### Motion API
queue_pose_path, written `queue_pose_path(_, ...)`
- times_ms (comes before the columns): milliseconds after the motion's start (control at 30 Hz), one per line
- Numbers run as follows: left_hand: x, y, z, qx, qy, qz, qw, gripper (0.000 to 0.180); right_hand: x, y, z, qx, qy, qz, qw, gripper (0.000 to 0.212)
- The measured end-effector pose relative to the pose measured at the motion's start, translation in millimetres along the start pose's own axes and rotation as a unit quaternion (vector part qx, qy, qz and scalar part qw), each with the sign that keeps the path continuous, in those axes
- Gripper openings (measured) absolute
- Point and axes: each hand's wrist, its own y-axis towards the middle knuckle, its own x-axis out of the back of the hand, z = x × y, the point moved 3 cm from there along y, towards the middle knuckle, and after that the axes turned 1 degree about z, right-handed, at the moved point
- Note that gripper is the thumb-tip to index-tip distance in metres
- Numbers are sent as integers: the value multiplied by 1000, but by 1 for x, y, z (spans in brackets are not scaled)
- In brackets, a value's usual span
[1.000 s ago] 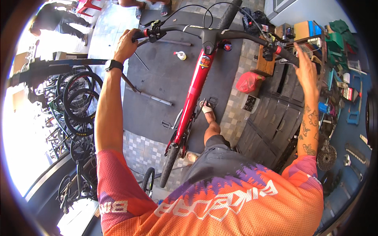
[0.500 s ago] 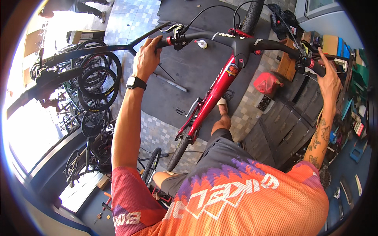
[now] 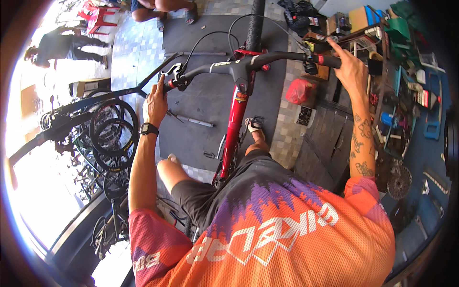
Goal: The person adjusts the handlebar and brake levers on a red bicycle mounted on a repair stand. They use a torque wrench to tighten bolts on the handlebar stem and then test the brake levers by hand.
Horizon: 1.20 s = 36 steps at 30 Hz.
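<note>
A red mountain bike (image 3: 233, 119) stands between my legs, with its black handlebar (image 3: 205, 70) across the front of me. My left hand (image 3: 156, 106) is closed round the left grip, its index finger reaching toward the brake lever (image 3: 171, 71). On the right grip (image 3: 330, 60) rests my right hand (image 3: 353, 74), with its index finger stretched forward over the lever there. The front tyre (image 3: 256, 28) points away from me. My right foot, in a sandal, is beside or on a pedal (image 3: 257, 122); which, I cannot tell.
A black repair-stand arm (image 3: 79, 106) and several stacked tyres (image 3: 114, 129) are on the left. At right are a red container (image 3: 300, 91), a dark wooden cabinet (image 3: 315, 136) and a cluttered tool bench. Two other people are beyond the dark mat (image 3: 186, 143).
The view has shifted, and the bike appears more upright and further left. My left leg now shows out to the bike's left. Both hands stay at the grips; the right index finger points further forward.
</note>
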Motion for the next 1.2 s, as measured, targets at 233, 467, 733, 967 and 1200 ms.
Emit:
queue_pose_path(233,-9,-14,1,-43,11,-17,999,73,-12,-20,-14,16,5,-39,999,74)
queue_pose_path(467,-4,-17,-15,-78,76,-38,993,62,-11,-46,-30,-21,16,-38,999,86)
queue_pose_path(733,13,-16,-22,-100,88,-47,990,67,-14,-58,-23,-62,22,-20,998,88)
queue_pose_path(967,6,-51,-20,-109,99,-36,988,64,-8,-88,-13,-51,-6,-15,999,87)
queue_pose_path(1200,14,-88,-53,-113,120,-23,986,61,-14,-138,-33,-73,-27,-30,997,94)
